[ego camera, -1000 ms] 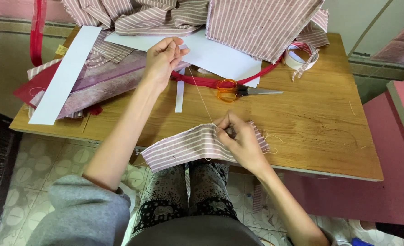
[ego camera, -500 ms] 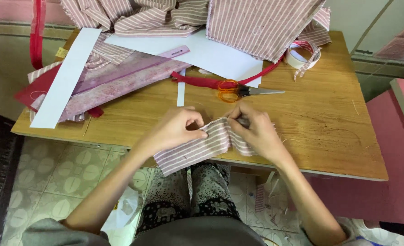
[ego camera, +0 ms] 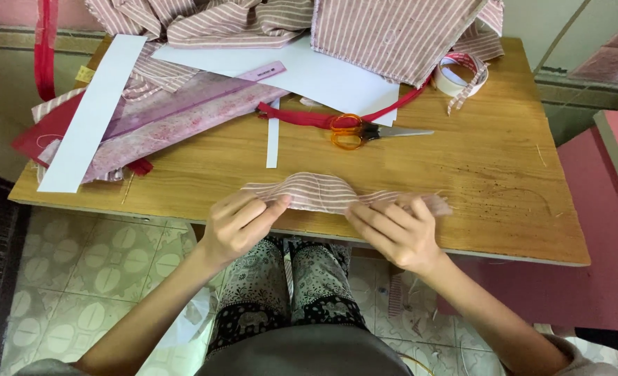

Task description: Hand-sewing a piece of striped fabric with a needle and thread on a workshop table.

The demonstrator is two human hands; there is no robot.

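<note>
A narrow strip of pink-and-white striped fabric (ego camera: 323, 191) lies across the near edge of the wooden table (ego camera: 476, 174). My left hand (ego camera: 239, 223) pinches the strip's left end between thumb and fingers. My right hand (ego camera: 396, 230) grips the right end, with its fingers curled over the cloth. The strip humps up slightly between the two hands.
Orange-handled scissors (ego camera: 361, 131) lie just beyond the strip, beside a red ribbon (ego camera: 309, 117). Further back are white paper sheets (ego camera: 302, 66), a pink ruler (ego camera: 253, 74), striped fabric heaps (ego camera: 392, 31), a tape roll (ego camera: 455, 75) and a long white card strip (ego camera: 93, 111) at left.
My left hand came back from the far paper to the strip and took its left end. Both hands then slid apart, pulling the strip out lengthwise along the table edge.
</note>
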